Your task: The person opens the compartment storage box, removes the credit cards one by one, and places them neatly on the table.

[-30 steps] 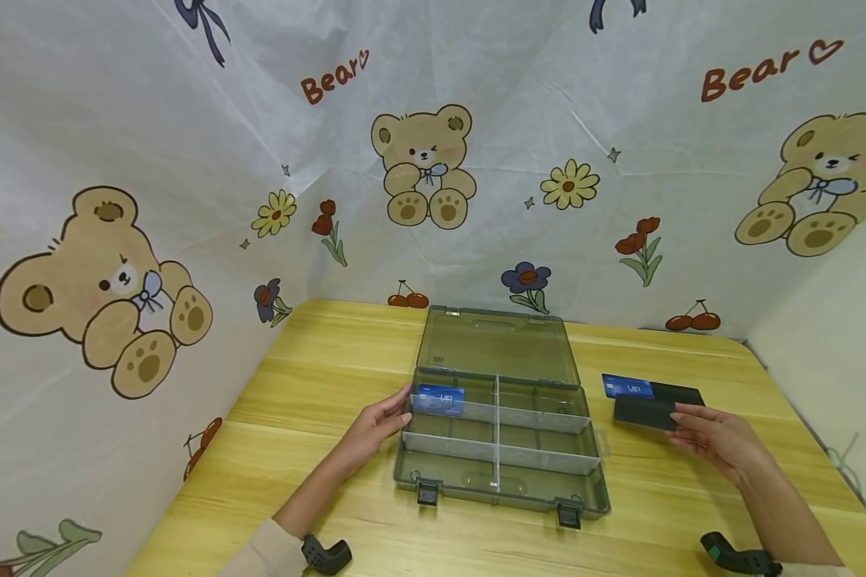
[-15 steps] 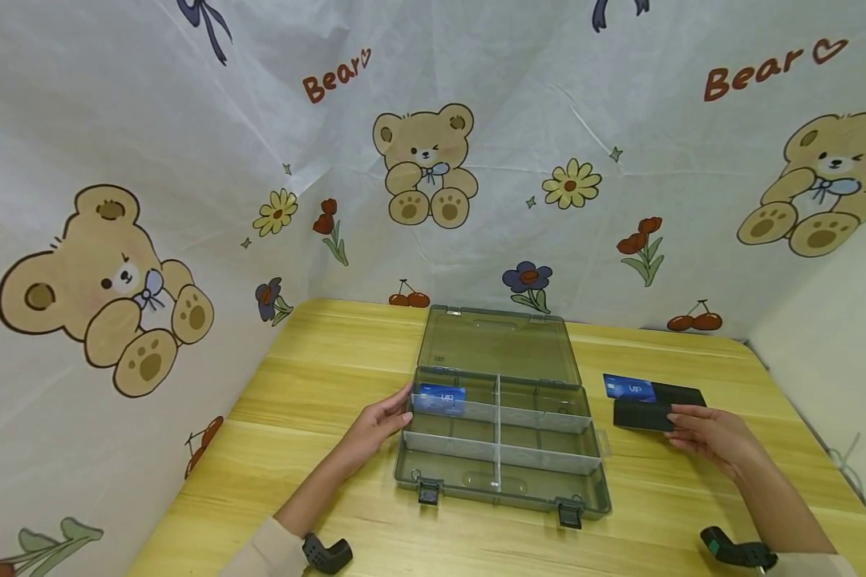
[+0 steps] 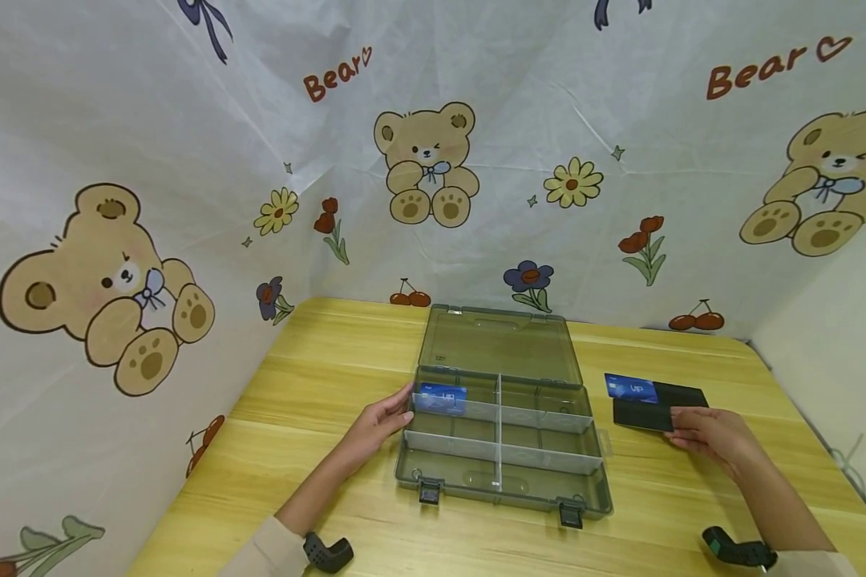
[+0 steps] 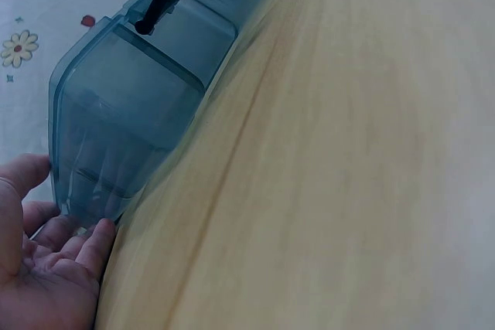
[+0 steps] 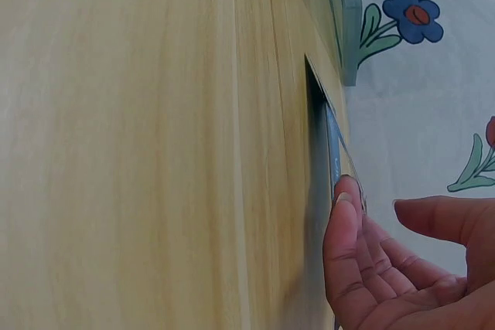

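Note:
A translucent grey-green compartment box stands open on the table, its lid laid back. One blue VIP card rests in its far-left compartment. My left hand touches the box's left side, fingertips at the lower corner in the left wrist view. Right of the box, my right hand holds the end of a black card, slightly tilted off the table in the right wrist view. Another blue VIP card and a black card lie just behind it. The right thumb appears apart from the card in the right wrist view.
Two hinged latches hang at the box's front. Thin dividers split the box into several compartments. The wooden table meets a patterned cloth backdrop at the back. A cord hangs at the right edge.
The right hand and the black card have shifted very slightly, the card settling a little flatter. The left hand stays at the box's side. The view drifts slightly.

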Motion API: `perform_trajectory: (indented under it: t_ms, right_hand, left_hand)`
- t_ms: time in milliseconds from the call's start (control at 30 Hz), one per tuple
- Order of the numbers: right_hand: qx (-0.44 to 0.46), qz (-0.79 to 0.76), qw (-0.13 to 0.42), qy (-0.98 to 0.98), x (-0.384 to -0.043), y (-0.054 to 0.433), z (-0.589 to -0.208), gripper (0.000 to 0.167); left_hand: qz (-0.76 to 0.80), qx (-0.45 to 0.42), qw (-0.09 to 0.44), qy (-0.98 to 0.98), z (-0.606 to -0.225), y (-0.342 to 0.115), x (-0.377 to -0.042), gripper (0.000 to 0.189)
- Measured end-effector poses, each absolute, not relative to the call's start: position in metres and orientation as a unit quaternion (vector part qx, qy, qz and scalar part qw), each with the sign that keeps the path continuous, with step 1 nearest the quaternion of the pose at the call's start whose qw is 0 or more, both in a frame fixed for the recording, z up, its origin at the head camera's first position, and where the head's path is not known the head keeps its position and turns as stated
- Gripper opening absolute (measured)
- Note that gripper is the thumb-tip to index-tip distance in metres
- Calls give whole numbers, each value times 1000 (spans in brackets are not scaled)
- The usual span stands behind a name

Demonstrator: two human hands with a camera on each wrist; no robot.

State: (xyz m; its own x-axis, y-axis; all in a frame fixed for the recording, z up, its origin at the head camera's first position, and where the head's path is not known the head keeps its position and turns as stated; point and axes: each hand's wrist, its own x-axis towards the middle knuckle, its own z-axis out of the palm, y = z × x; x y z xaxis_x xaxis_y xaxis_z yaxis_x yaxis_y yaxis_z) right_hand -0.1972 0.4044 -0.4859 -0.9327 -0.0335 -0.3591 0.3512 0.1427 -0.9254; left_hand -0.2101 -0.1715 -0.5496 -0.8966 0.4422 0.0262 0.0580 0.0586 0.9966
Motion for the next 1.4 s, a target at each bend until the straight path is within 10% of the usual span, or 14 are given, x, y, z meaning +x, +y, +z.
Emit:
perform_trajectory:
  t_ms: [1400]
  right_hand:
    - [115, -611, 137, 771, -191, 408, -485, 49]
  left_hand:
    - [662, 175, 149, 713, -549, -172, -210, 63]
